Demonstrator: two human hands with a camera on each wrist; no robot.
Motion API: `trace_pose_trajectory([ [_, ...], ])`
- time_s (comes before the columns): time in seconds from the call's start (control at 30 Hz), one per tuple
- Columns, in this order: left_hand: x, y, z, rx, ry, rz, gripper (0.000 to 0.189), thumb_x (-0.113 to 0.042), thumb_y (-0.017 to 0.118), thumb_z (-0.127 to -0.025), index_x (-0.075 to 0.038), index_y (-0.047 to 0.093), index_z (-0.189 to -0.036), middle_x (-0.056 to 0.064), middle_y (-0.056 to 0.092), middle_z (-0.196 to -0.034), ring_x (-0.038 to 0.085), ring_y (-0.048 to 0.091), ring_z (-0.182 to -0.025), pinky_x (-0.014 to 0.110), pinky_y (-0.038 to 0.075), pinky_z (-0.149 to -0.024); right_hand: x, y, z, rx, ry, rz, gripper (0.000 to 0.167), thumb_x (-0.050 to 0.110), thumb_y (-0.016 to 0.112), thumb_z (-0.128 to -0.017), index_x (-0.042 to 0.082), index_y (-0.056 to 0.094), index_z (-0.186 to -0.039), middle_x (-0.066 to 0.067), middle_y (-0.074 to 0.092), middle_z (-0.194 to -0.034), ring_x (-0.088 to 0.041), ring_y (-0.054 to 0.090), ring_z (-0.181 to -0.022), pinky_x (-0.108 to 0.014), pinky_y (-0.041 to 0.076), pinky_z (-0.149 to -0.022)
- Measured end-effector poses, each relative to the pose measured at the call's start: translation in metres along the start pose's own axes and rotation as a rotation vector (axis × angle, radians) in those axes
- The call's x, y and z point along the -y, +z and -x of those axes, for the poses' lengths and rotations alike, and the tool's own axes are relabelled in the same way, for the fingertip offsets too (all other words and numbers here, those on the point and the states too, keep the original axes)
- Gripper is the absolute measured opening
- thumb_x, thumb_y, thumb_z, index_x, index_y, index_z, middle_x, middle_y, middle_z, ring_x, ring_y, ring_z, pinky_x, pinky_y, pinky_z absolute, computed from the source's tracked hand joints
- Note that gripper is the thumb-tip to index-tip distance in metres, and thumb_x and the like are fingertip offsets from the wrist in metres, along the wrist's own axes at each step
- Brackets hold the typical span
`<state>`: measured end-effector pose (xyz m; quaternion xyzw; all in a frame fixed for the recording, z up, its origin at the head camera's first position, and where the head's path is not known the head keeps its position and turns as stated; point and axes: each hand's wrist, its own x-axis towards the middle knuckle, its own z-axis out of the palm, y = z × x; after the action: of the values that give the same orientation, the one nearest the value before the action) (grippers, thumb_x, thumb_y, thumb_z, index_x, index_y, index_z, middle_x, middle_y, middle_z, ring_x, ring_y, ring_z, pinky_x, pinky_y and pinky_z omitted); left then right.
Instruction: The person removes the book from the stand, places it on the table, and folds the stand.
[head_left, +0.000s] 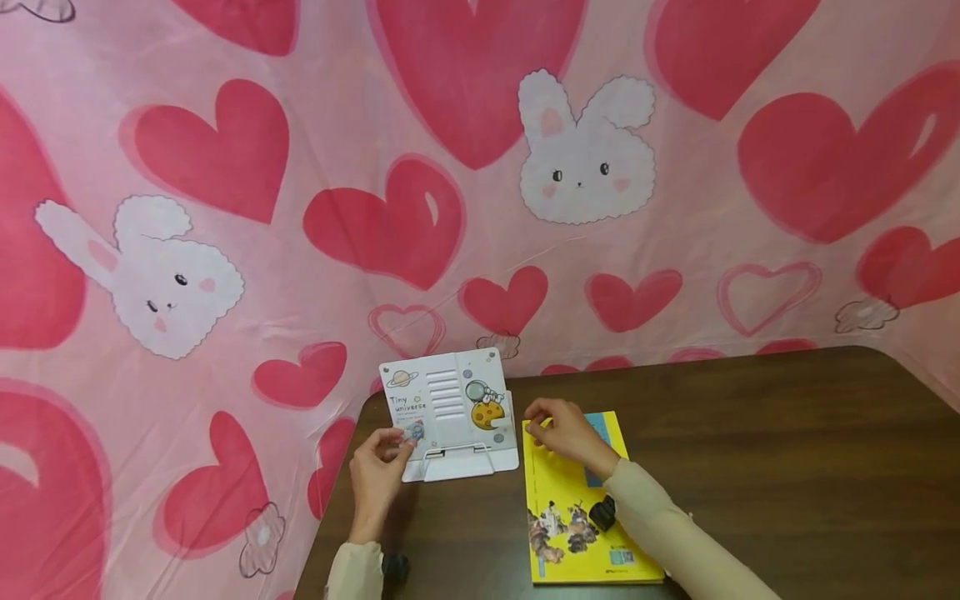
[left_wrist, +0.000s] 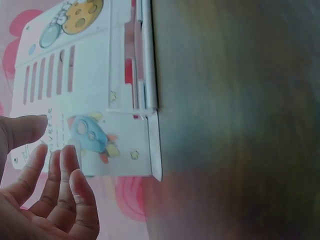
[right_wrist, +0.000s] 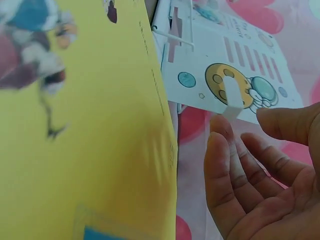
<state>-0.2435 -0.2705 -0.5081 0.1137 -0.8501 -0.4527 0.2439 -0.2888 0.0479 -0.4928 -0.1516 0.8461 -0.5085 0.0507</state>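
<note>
A white book stand (head_left: 446,367) printed with an astronaut and "Tiny universe" stands upright at the table's left part. My left hand (head_left: 377,471) is at its lower left edge, fingers bent loosely with a gap to the thumb in the left wrist view; whether the fingertips touch the stand I cannot tell. My right hand (head_left: 572,433) hovers over the top of a yellow book (head_left: 551,479), its fingers relaxed. In the right wrist view those fingertips are close to a white clip (right_wrist: 233,97) at the stand's side edge, and contact is unclear.
The dark wooden table (head_left: 787,467) extends to the right of the book. A pink cloth (head_left: 495,242) with hearts and rabbits hangs behind and to the left. A wire bracket (head_left: 459,462) crosses the stand's lower front, above its ledge.
</note>
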Motion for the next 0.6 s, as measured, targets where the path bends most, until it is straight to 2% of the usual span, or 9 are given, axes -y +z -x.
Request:
trace_pose_trajectory([
  [0.33, 0.010, 0.000, -0.001, 0.017, -0.031, -0.013, 0.016, -0.013, 0.086, -0.084, -0.008, 0.078, -0.097, 0.012, 0.079, -0.091, 0.005, 0.073, -0.068, 0.023, 0.048, -0.059, 0.006, 0.015, -0.019, -0.088, 0.046, -0.023, 0.019, 0.007, 0.071, -0.097, 0.001, 0.070, -0.114, -0.009, 0.073, -0.094, -0.022, 0.069, -0.072, -0.029, 0.056, -0.061],
  [0.5, 0.013, 0.000, -0.002, -0.002, -0.037, -0.003, 0.017, -0.012, 0.086, -0.085, -0.008, 0.077, -0.099, 0.014, 0.079, -0.094, 0.015, 0.077, -0.073, 0.021, 0.050, -0.060, 0.005, 0.023, -0.027, -0.111, 0.068, 0.007, 0.016, 0.011, 0.071, -0.097, 0.008, 0.071, -0.113, -0.008, 0.073, -0.100, -0.016, 0.063, -0.075, -0.028, 0.057, -0.068],
  [0.6, 0.014, -0.001, -0.003, -0.015, -0.033, -0.005, 0.018, -0.012, 0.085, -0.085, -0.007, 0.077, -0.100, 0.015, 0.079, -0.095, 0.022, 0.079, -0.076, 0.021, 0.050, -0.059, 0.005, 0.026, -0.031, -0.113, 0.070, 0.020, 0.017, 0.012, 0.072, -0.097, 0.009, 0.071, -0.114, -0.008, 0.073, -0.104, -0.017, 0.061, -0.081, -0.029, 0.058, -0.073],
])
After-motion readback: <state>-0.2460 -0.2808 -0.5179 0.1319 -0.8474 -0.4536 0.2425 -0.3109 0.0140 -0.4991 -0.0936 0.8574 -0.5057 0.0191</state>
